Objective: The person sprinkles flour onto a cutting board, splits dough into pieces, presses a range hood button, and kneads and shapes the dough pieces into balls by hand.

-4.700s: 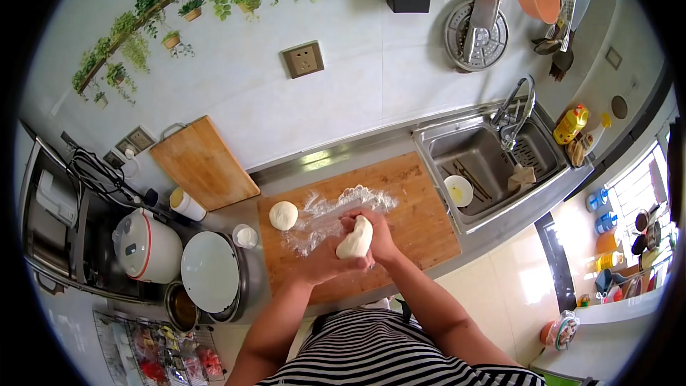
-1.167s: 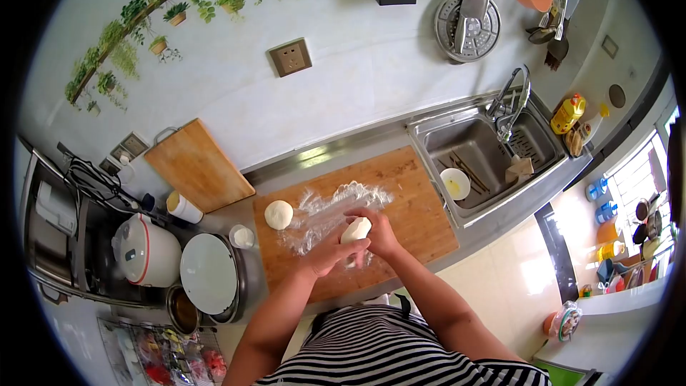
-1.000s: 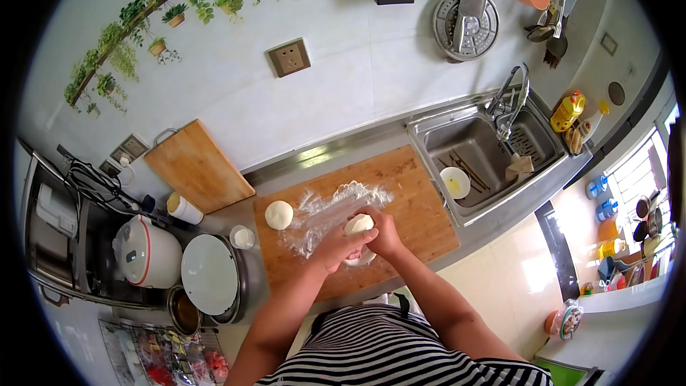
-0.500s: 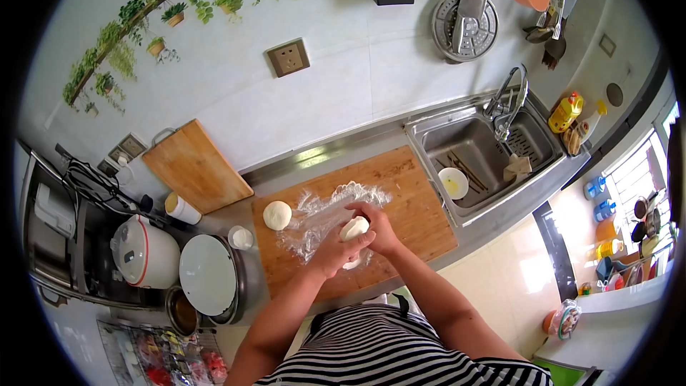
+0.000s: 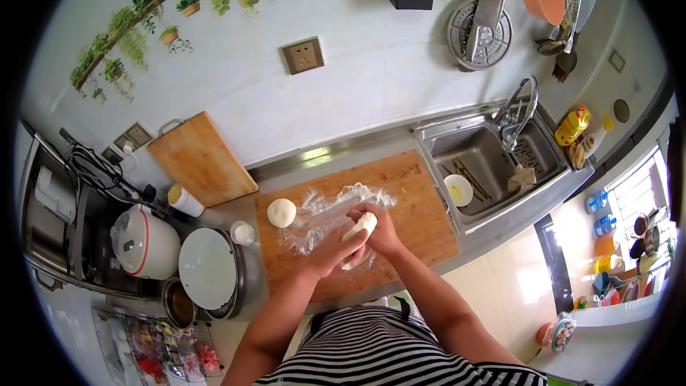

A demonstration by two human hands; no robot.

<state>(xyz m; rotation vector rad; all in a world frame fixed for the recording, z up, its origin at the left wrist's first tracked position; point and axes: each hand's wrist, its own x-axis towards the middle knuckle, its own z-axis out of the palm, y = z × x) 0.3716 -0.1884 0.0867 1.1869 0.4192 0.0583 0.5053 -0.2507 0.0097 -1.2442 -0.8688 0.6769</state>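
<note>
A lump of white dough (image 5: 363, 225) is held between both my hands above the wooden board (image 5: 411, 207). My left hand (image 5: 330, 253) curls round it from the left, its thumb laid along the dough. From the right, my right hand (image 5: 382, 231) wraps its fingers over the far side. More pale dough (image 5: 350, 265) shows just under the hands, partly hidden by them. A smooth round dough ball (image 5: 281, 213) rests at the board's left end. Loose flour (image 5: 311, 204) is scattered between that ball and my hands.
Right of the board is a steel sink (image 5: 468, 146) holding a white bowl (image 5: 458, 190) and chopsticks. On the left stand a small white cup (image 5: 243, 233), a large lidded pot (image 5: 207, 269) and a rice cooker (image 5: 146, 241). Another cutting board (image 5: 204, 161) leans against the wall.
The dough between my hands has been squeezed into a longer shape, tilting up to the right. My hands have turned slightly around it. The whole view has shifted a little.
</note>
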